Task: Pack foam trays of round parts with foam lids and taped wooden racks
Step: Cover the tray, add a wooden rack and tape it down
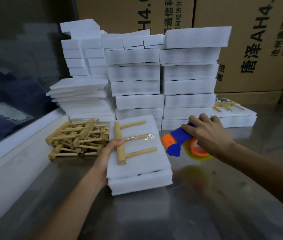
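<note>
My left hand (110, 149) holds the foam pack (137, 163) on the counter (206, 205), thumb on its taped wooden rack (120, 144). My right hand (204, 132) grips the tape gun (177, 142) beside it. Loose racks (78, 137) lie left; foam stacks (137, 75) stand behind.

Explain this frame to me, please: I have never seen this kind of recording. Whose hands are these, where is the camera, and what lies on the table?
There is one picture, from a camera worn on a person's head, looking down at their bare hands; no machine. The left hand grips the edge of a foam pack with a wooden rack taped on top. The right hand holds a blue and orange tape dispenser. On the steel table lie loose wooden racks, and behind them foam stacks and cardboard boxes.
</note>
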{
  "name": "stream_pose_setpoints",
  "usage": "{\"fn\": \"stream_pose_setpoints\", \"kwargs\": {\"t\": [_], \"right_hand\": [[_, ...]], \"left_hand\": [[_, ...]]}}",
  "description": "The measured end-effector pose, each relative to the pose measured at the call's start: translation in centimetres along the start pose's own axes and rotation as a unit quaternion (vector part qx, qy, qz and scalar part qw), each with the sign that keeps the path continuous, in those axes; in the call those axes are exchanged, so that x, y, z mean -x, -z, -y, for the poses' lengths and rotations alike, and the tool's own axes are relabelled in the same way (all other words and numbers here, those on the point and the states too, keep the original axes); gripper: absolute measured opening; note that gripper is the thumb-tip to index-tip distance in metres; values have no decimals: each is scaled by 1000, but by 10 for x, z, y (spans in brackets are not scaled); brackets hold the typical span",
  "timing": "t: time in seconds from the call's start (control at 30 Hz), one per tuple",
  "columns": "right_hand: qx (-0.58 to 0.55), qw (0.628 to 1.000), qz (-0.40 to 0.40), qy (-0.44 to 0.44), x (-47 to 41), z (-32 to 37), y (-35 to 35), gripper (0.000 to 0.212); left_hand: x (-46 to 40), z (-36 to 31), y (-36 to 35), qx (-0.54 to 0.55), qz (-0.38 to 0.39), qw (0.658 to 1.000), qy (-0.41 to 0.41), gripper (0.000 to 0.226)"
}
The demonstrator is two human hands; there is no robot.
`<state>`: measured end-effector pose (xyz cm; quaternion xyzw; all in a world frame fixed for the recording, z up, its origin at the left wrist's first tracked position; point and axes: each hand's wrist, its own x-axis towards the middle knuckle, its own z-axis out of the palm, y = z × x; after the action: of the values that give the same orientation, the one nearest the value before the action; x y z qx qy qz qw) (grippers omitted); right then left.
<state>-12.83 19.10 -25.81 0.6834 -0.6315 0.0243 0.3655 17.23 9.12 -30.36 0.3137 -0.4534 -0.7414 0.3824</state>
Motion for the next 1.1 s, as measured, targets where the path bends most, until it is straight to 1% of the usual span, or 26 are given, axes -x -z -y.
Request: {"fn": "stream_pose_setpoints", "kwargs": {"t": [0.1,0.2,0.3,0.37,0.43,0.47,0.53,0.6,0.63,0.67,0.7,0.77,0.8,0.9,0.97,1.0,1.03,1.1], "right_hand": [[9,999,31,5,-10,2,2,55],[15,998,55,5,-17,-1,3,56],[39,997,71,6,-23,-9,5,48],[46,997,69,2,-28,-11,8,44],[66,996,37,43,-30,-11,11,39],[80,995,15,61,-31,-12,11,38],[73,993,-37,84,-29,-15,11,41],[63,991,-68,92,-24,-18,8,47],[51,992,-79,80,-21,-20,6,50],[31,994,-90,47,-18,-22,4,53],[0,995,-101,-3,-16,-25,3,58],[-82,984,-114,-111,-11,-33,4,67],[-112,976,-116,-144,-8,-36,4,68],[-146,968,-125,-164,5,-38,4,69],[-159,963,-126,-176,14,-33,4,68],[-151,967,-123,-165,18,-31,4,68],[-124,976,-121,-135,22,-30,4,68],[-37,991,-119,-40,26,-29,5,62]], "left_hand": [[2,2,-3,12,0,1000,-2,47],[3,5,0,17,-6,1000,4,51],[5,10,3,13,8,1000,12,43],[4,11,1,21,14,1000,10,44],[4,13,0,28,15,999,6,47],[4,13,0,30,17,999,5,45],[4,14,0,32,21,999,-1,38],[4,15,3,34,20,999,-1,36],[4,14,4,35,14,999,1,36],[3,14,5,35,4,999,2,37],[1,13,7,39,-8,999,-2,41],[-1,11,10,36,-24,999,-4,48],[-2,10,10,28,-26,999,2,49],[-4,10,9,13,-19,1000,18,40],[-6,9,9,11,-21,1000,20,40],[-6,8,9,12,-23,999,19,42],[-7,8,9,13,-24,999,18,42],[-8,8,9,5,-21,1000,22,40]]}}
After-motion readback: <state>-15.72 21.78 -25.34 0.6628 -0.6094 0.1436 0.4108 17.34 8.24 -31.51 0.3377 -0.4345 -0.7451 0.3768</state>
